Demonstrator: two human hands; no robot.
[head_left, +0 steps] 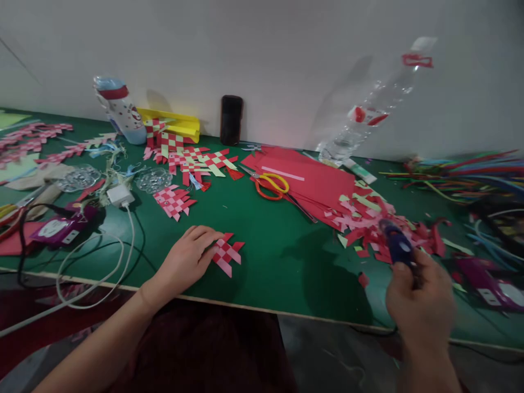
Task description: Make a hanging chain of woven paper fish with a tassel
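My left hand (pixel 192 254) rests near the table's front edge, its fingers closed on the left end of a small red and pink woven paper fish (pixel 225 255). At the right, my right hand (pixel 421 297) is wrapped round a dark blue tool (pixel 397 243), which is blurred; its tip is over a heap of red, pink and pale green paper scraps (pixel 368 215). Another woven fish (pixel 174 202) lies behind my left hand. Red and yellow scissors (pixel 272 184) lie on a stack of red paper (pixel 307 177).
Along the wall stand a cup-like bottle (pixel 123 112), a phone (pixel 231 120) and a clear plastic bottle (pixel 368 114). More woven fish (pixel 188 155) lie at back left. A white charger (pixel 120 195) with a looping cable is at left, and colourful strips (pixel 462 174) lie at right.
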